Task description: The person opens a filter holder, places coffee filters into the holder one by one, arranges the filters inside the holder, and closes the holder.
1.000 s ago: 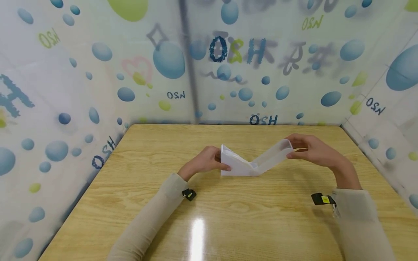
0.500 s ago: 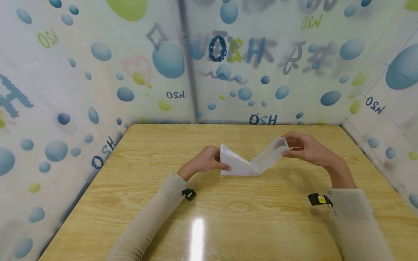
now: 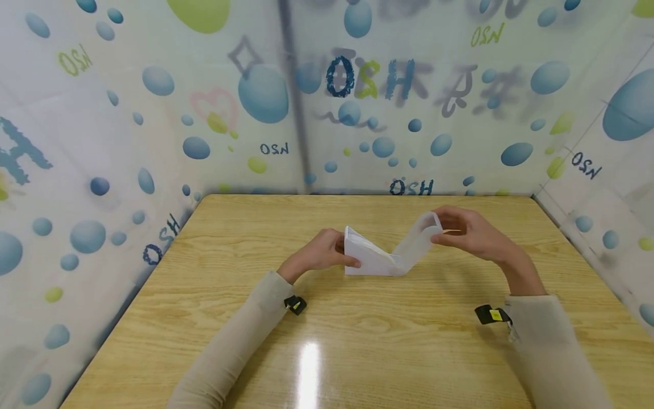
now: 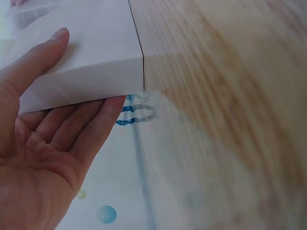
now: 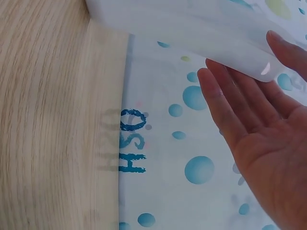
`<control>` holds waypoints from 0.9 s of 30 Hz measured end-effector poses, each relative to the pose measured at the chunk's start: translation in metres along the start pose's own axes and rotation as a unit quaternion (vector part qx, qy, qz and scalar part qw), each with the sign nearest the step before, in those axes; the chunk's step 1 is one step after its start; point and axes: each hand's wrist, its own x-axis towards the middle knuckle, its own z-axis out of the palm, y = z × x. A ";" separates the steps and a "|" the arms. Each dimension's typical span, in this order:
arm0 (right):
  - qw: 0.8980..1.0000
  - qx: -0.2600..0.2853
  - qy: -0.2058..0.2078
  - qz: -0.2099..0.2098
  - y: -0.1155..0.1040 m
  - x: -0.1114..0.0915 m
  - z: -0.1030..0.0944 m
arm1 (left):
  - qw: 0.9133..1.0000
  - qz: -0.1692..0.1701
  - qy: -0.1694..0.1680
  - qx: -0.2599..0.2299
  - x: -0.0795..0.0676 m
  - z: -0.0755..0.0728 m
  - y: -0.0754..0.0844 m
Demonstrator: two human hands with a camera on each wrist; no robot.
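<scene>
A white wedge-shaped box stands on the table in the head view, its tall end at the left. My left hand grips that end, thumb on the near face and fingers behind. In the left wrist view the left hand's thumb lies on the box's finely ribbed face. From the low right end a translucent white sleeve rises to the right with a U-shaped open end; whether it is joined to the box I cannot tell. My right hand holds the sleeve's raised end between thumb and fingers.
The wood-grain table reaches back to a printed curtain with blue and green drops. Curtains also close off the left and right sides. Black wrist straps hang at both sleeves' cuffs.
My right hand has moved left and slightly up, bringing the translucent sleeve's raised end closer to the box, so the sleeve stands steeper and more curved. The left hand and box stay put.
</scene>
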 end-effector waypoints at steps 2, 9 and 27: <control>1.000 0.006 0.000 -0.001 -0.001 0.001 0.002 | 1.000 0.000 0.000 0.002 0.000 0.000 0.000; 1.000 0.016 0.004 -0.008 -0.002 0.005 0.008 | 1.000 0.001 0.000 0.005 -0.001 0.000 0.002; 0.999 0.014 0.017 -0.025 -0.002 0.015 0.024 | 1.000 -0.003 0.003 0.005 0.000 0.001 0.000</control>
